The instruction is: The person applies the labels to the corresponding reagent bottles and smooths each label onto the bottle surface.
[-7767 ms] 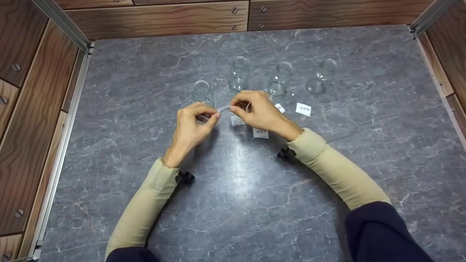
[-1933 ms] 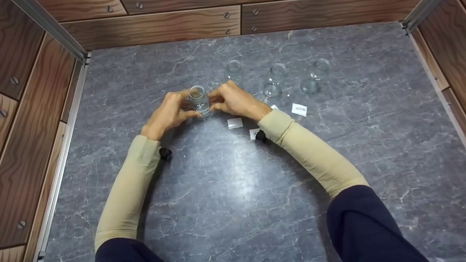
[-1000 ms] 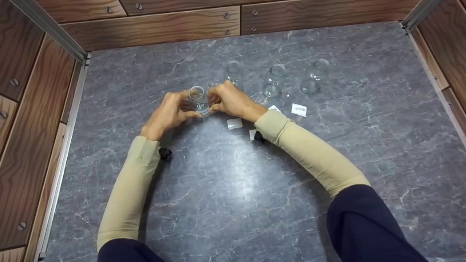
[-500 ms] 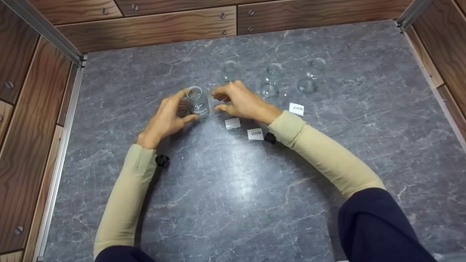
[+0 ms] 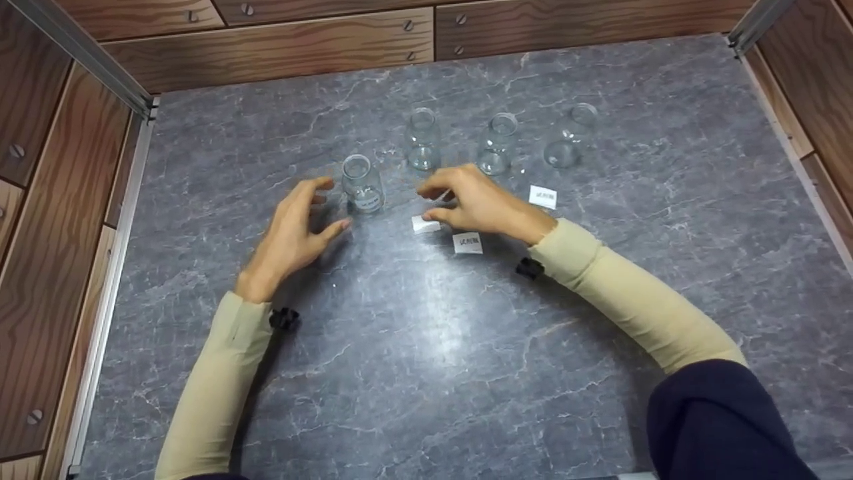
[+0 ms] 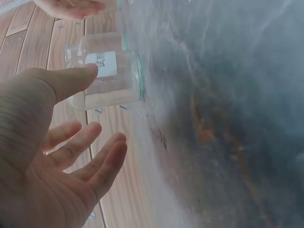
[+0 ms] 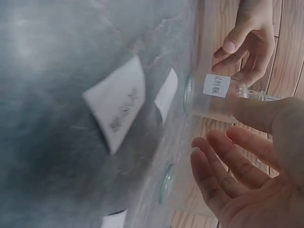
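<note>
A clear glass bottle [image 5: 356, 180] stands upright on the grey marbled table, with a white printed label [image 6: 102, 64] stuck on its side. My left hand [image 5: 286, 230] is just left of it, thumb and fingers spread around a gap, apart from the glass in the head view. My right hand [image 5: 476, 203] hovers over the paper labels with bent fingers and holds nothing. From above, its thumb overlaps the corner of a white label [image 5: 424, 227]. Another printed label [image 5: 468, 244] lies just in front of that hand.
Three more clear bottles stand in a row behind: one [image 5: 422, 150], a second [image 5: 496, 147] and a third [image 5: 566, 150] farthest right. A further printed label [image 5: 543, 197] lies in front of the rightmost bottle. Wood-patterned walls [image 5: 280, 43] bound the table.
Earlier both hands held a strip-like label, then worked at the left bottle. Now my left hand has let go and drawn back left; my right hand has moved right and toward me, over the labels.
</note>
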`<state>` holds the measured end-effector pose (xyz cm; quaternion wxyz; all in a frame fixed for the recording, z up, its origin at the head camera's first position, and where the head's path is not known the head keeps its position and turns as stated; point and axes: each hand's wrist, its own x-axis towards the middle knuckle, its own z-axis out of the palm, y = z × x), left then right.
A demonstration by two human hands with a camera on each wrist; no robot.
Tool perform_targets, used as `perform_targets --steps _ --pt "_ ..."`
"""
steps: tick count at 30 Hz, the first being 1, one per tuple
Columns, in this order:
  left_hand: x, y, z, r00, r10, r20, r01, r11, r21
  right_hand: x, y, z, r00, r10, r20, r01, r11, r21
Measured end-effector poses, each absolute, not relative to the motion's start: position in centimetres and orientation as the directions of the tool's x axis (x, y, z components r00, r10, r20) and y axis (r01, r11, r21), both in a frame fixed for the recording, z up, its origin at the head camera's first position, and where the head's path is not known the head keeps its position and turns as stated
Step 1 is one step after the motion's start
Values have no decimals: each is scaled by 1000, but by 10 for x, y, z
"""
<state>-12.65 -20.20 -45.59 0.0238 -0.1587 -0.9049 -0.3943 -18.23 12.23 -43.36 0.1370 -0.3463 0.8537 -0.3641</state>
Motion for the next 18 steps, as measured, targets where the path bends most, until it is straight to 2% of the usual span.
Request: perform_targets --steps 10,18 --pt "-106 -191 -457 -943 275 187 320 590 741 -166 156 -442 -714 -697 62 -551 505 -664" --pt "-95 -171 -460 -937 306 169 322 571 755 -154 176 -449 -731 -682 1 -514 550 -659"
